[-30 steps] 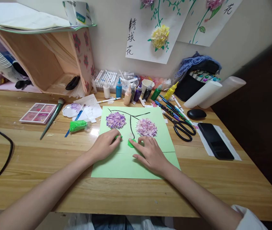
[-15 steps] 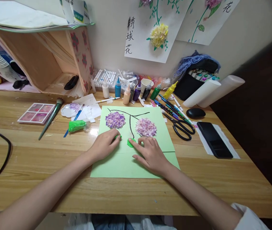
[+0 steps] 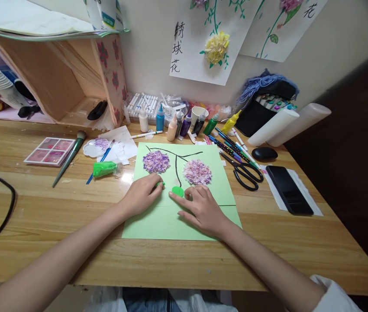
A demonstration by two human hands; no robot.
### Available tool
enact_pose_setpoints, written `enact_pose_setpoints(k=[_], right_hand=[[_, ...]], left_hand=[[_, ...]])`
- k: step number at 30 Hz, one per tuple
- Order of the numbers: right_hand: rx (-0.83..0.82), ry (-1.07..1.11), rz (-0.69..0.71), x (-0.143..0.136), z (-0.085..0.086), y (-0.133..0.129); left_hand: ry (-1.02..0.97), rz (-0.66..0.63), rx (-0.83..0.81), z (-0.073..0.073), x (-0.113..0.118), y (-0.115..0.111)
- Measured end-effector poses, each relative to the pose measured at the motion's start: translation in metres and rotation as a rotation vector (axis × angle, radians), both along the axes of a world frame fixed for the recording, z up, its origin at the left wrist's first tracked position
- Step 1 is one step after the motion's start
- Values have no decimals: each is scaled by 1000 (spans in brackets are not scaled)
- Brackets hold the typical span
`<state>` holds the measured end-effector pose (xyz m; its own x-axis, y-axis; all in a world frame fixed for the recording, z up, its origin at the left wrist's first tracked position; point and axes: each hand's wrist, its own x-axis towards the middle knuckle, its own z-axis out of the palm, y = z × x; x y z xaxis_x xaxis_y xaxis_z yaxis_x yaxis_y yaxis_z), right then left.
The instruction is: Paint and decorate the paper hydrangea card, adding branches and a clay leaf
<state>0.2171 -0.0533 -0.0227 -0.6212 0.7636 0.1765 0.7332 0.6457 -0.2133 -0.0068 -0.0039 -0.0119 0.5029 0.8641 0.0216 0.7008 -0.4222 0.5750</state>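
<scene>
A light green sheet of paper (image 3: 158, 225) lies on the table, with a drawn black branch (image 3: 176, 167) and two fluffy flowers, one purple (image 3: 156, 162) and one pink-purple (image 3: 197, 172). Below the stem's lower end sits a flat round patch of bright green clay (image 3: 177, 190). My right hand (image 3: 205, 210) rests on the sheet, its index finger stretched out along the patch's lower edge, the thumb apart. On the left part of the paper, my left hand (image 3: 143, 195) is closed around a small green clay piece (image 3: 160, 183), mostly hidden by its fingers.
Left of the paper are a green clay packet (image 3: 104, 169), paintbrush (image 3: 108, 149) and makeup palette (image 3: 50, 151). Paint bottles (image 3: 172, 128) line the back. To the right lie black scissors (image 3: 245, 173), several pens (image 3: 229, 147), a mouse (image 3: 264, 153) and a phone (image 3: 289, 190).
My right index fingertip has slid left and down, from the top of the green clay patch to its lower left edge. More of the patch shows. My left hand stays in place.
</scene>
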Motion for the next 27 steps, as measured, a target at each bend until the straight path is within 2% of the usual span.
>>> enact_pose_setpoints(k=[11,27], right_hand=[[20,-17,8,0,-3,1],[19,-73,-72,-2,-5,0]], left_hand=[[24,-5,-2,-1,1,0],[33,2,11,-2,1,0]])
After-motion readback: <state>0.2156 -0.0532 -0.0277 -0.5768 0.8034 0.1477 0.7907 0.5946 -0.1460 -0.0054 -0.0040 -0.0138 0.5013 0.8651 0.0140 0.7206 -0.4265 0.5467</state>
